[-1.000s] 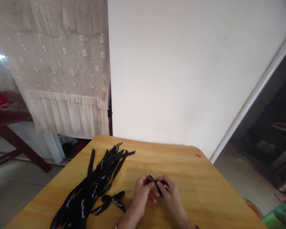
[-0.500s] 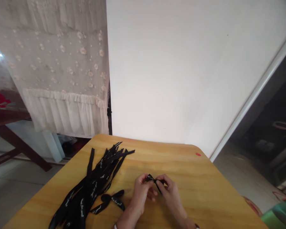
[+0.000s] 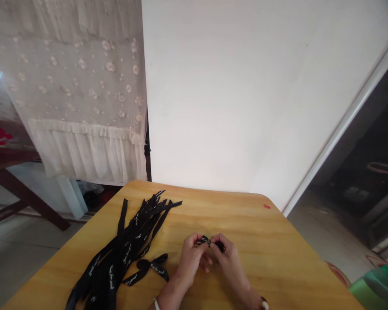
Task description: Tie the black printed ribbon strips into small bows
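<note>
Between my two hands is a black ribbon (image 3: 205, 239) with white lettering, bunched into a small bow shape. My left hand (image 3: 194, 255) pinches its left side between thumb and forefinger. On the other side, my right hand (image 3: 225, 254) grips the ribbon with thumb and fingers near the middle; a dark loop shows by its fingers. Left of my hands, a tied black ribbon bow (image 3: 150, 266) with white script lies on the table. Beyond it spreads a pile of loose black ribbons (image 3: 126, 252), printed with white writing.
The wooden table (image 3: 271, 258) has rounded far corners and stands by a white wall (image 3: 226, 94). A small red piece (image 3: 267, 206) lies near its far right corner. A lace curtain (image 3: 87, 99) hangs at the left, and a green object (image 3: 378, 286) stands at the lower right.
My right fingers have shifted slightly on the ribbon; the tail that hung below the middle no longer shows, and a dark loop is visible by them. The view has moved slightly.
</note>
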Tool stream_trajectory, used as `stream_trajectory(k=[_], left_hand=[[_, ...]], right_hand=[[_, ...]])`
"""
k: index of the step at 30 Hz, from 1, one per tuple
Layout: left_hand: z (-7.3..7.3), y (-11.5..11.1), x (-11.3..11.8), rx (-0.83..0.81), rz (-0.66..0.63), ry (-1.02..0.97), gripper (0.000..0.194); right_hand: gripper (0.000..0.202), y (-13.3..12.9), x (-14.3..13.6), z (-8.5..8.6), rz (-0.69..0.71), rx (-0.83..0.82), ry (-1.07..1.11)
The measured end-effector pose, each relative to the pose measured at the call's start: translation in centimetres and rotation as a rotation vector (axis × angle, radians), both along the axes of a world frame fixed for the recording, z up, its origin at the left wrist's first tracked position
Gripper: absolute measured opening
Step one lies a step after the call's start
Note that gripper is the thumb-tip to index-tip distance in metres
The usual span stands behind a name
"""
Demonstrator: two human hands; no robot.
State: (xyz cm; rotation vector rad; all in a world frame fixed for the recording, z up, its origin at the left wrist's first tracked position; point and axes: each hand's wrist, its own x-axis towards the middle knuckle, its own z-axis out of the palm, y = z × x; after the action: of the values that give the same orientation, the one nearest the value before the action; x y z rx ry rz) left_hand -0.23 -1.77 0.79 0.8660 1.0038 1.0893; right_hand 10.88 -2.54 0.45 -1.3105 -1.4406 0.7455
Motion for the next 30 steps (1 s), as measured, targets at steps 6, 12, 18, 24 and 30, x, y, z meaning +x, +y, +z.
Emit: stream_trajectory(k=[6,12,18,24,30], left_hand=[[-0.38,0.09,0.01,0.029,0.02,-0.063,0.017],[-0.26,0.33,-0.04,0.006,0.052,-0.084,0.02],[-0.12,0.24,-0.06,-0.026,0.033,-0.083,0.024],[-0.26,0.31,0.04,0.001,0.005,-0.17,0.017],[-0.49,0.71,-0.19,0.053,0.002,-0.179,0.012]], right_hand=[[0.018,0.2,0.01,0.17,0.043,-0.041,0.097],[0.018,0.64,0.36,-0.5,0.005,-0.045,0.098],[0.023,0.72,0.44,-0.33,-0.012,-0.04,0.138],[0.029,0.58,0.19,-0.27,0.01,-0.052,0.194],[0.035,0.11,-0.43,0.03,0.032,-0.065,0.237]])
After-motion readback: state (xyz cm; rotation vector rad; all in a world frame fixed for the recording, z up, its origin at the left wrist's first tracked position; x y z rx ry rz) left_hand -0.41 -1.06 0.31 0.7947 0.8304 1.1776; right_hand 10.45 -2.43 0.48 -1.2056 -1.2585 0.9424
